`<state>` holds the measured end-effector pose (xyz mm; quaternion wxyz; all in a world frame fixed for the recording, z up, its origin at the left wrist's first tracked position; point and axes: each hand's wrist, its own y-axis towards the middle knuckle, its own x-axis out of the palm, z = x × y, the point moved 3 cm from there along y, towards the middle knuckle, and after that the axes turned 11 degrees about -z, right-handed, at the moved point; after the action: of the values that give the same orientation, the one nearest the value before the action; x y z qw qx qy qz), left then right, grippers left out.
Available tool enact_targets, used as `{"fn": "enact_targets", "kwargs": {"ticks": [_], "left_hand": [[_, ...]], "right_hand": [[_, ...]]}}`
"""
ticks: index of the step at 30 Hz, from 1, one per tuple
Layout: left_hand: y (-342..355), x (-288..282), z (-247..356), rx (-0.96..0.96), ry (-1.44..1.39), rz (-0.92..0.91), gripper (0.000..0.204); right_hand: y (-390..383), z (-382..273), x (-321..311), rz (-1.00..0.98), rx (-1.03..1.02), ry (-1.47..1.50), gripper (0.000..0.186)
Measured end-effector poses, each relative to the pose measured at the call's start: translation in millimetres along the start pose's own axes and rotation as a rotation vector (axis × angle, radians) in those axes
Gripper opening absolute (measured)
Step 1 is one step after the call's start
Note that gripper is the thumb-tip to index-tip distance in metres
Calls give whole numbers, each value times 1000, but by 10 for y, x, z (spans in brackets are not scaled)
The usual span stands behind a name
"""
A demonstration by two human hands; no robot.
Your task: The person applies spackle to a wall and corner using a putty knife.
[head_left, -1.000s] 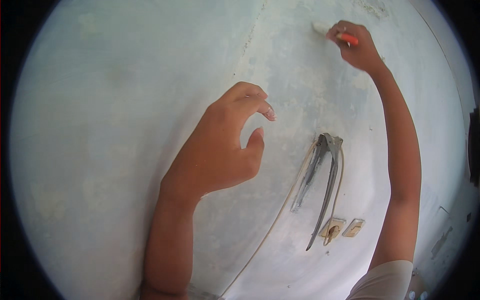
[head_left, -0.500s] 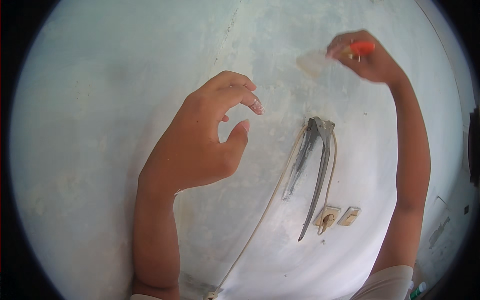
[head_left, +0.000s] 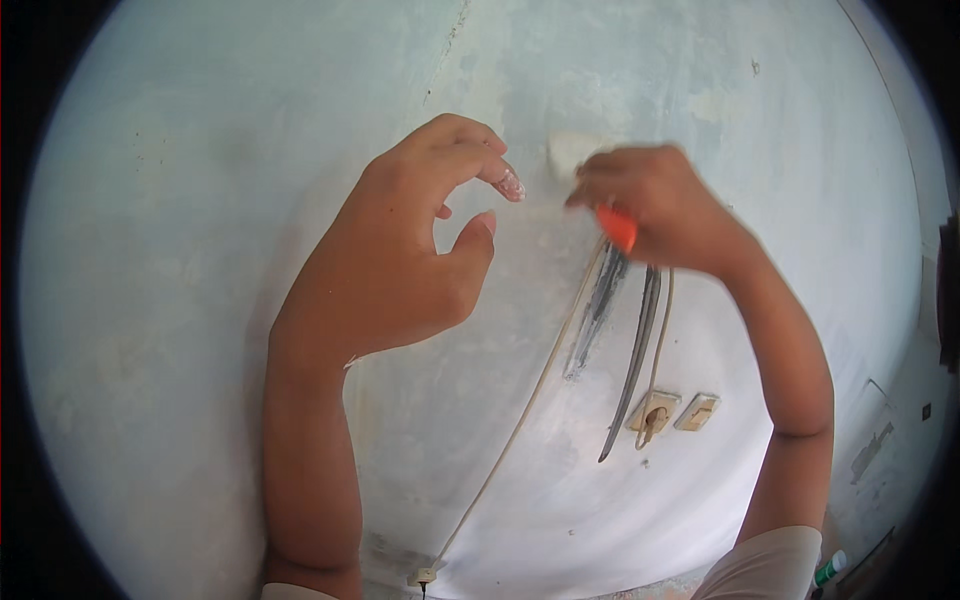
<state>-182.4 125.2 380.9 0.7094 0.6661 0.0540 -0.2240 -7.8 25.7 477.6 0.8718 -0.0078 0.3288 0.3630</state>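
My left hand [head_left: 390, 240] is raised before the pale blue, patchy wall [head_left: 200, 220], fingers curved and thumb apart, with nothing between them. White residue clings to a fingertip. To its right, my right hand [head_left: 670, 205] is closed around a putty knife [head_left: 617, 229] with an orange-red handle. The tool's wide, pale blade points up and left by the wall, smeared by motion; whether it touches the surface I cannot tell. This hand hides the upper end of a dark grey strip [head_left: 638, 370] that hangs down the wall.
A thin beige cable [head_left: 525, 435] runs down to an extension socket [head_left: 422, 577] at the bottom. Right of it are a wall outlet [head_left: 655, 415] with a plug in it and a switch plate [head_left: 697, 411]. A crack [head_left: 447, 48] marks the upper wall. A green-capped bottle [head_left: 830, 569] stands lower right.
My right hand has swept down and left with the putty knife, now covering the top of the hanging strip. My left hand keeps its curved pose and has barely shifted.
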Motion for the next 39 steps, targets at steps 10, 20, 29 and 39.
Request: {"fn": "enact_targets", "kwargs": {"ticks": [10,20,29,39], "left_hand": [[-34,-31,21,-32,6,75,19],[-106,-110,-30,-179,-3,193,24],[-105,-202,-58,-200,-67,274,27],[-121,-251,-46,-78,-70,333,31]], "right_hand": [[-29,-160,15,-174,266,688,16],[574,529,-814,247,165,-204,12],[283,-301,405,162,13,-24,23],[472,-214,295,-71,605,886,6]]}}
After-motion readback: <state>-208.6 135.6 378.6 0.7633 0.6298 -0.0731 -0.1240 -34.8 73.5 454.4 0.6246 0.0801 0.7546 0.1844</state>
